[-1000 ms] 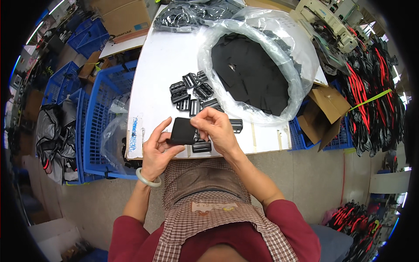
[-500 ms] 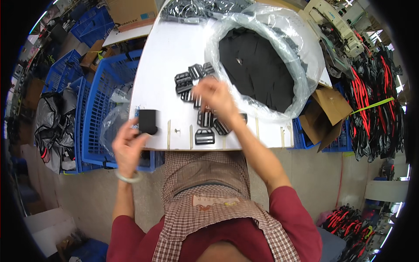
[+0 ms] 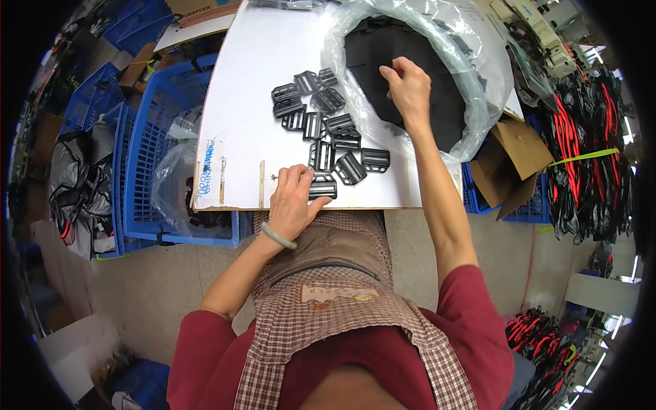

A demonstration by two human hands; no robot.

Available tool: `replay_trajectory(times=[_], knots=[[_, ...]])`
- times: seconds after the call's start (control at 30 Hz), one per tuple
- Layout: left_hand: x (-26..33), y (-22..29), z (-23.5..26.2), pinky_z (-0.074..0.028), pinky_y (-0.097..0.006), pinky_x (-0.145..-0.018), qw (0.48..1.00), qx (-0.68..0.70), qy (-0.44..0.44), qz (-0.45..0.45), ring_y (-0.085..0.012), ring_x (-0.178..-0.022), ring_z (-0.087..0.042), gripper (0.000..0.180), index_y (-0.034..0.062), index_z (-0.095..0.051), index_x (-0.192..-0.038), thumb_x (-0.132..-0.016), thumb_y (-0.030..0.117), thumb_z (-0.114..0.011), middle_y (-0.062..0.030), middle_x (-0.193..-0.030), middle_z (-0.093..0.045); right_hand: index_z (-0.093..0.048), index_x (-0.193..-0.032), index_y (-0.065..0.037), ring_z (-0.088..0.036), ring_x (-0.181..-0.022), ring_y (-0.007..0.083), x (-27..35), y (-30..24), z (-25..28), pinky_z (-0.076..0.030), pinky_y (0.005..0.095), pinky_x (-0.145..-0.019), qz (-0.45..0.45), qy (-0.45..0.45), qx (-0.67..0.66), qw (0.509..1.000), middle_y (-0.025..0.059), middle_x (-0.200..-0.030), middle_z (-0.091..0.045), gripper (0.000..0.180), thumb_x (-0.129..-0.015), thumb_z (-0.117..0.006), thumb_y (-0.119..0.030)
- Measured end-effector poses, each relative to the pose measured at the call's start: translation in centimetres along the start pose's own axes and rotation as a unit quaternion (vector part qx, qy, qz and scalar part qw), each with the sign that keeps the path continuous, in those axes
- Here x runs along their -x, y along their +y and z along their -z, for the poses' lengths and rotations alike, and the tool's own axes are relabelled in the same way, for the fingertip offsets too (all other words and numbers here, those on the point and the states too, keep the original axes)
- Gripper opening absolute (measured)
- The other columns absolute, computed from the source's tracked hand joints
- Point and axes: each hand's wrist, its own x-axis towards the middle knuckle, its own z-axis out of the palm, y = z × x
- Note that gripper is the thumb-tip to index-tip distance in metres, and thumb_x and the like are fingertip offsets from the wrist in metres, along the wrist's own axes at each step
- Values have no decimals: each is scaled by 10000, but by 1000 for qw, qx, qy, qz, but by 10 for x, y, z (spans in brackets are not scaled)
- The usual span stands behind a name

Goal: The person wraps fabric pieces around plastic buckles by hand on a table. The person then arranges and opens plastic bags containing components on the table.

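now the left hand [image 3: 292, 199] lies curled at the near edge of the white table [image 3: 253, 82], its fingers closed down over a black plastic slide buckle [image 3: 321, 188] that sits just beside its thumb; the grip looks pinched on that buckle. more black plastic slide buckles [image 3: 321, 119] lie scattered in a loose cluster across the middle of the table, running from far left toward the near edge. the right hand [image 3: 408, 89] reaches to the far right, its fingers bent and pinched into a pile of black fabric pieces [image 3: 410, 61] inside an open clear plastic bag [image 3: 471, 82]; whether that grip has truly caught a piece i cannot tell. a pale bangle [image 3: 277, 236] circles the left wrist. left of the table stands a blue plastic crate [image 3: 150, 137] with a clear bag in it. right of the table sits an open brown cardboard box [image 3: 519, 157], and beyond it hang red and black straps [image 3: 581, 157].
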Motion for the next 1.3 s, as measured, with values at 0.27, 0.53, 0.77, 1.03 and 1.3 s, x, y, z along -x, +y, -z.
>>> replay_trajectory(times=[0.27, 0.53, 0.77, 1.03, 1.3], knots=[[-4, -17, 9, -465, -268, -437, 900, 330, -45, 281, -135, -486, -555, 309, 20, -465, -795, -718, 44, -763, -93, -734, -599, -481, -764, -33, -553, -427, 93, 166, -36, 38, -384, 186, -349, -225, -252, -430, 837, 24, -552, -533, 196, -894, -597, -121], [10, 13, 19, -591, -281, -687, 728, 611, 68, 303, -230, -741, -678, 217, 9, -439, -870, -812, -62, -635, -127, -889, -592, -496, -888, 25, -597, -510, 132, 183, -80, -6, -467, 213, -430, -243, -63, -480, 841, 92, -726, -591, 96, -911, -550, -51], [7, 33, 21, -584, -279, -722, 759, 592, 124, 243, -184, -789, -664, 360, -48, -443, -1138, -813, -75, -597, -110, -925, -601, -499, -976, 87, -643, -583, 155, 192, -90, -11, -544, 237, -492, -215, -42, -594, 774, 121, -743, -621, 129, -918, -520, -27], [-6, 22, 40, -591, -267, -660, 777, 577, 12, 251, -188, -771, -661, 501, -22, -321, -1282, -833, -88, -534, -145, -919, -610, -507, -1046, 81, -652, -625, 170, 192, -87, 2, -557, 262, -543, -152, -104, -582, 792, 137, -803, -636, 178, -928, -520, -53], [-6, 29, 52, -590, -264, -627, 829, 523, -31, 199, -187, -713, -671, 433, -41, -356, -1257, -860, -57, -528, -157, -871, -638, -564, -987, 79, -649, -637, 139, 187, -81, 14, -553, 242, -555, -142, -105, -510, 842, 121, -809, -633, 146, -901, -562, -39]])
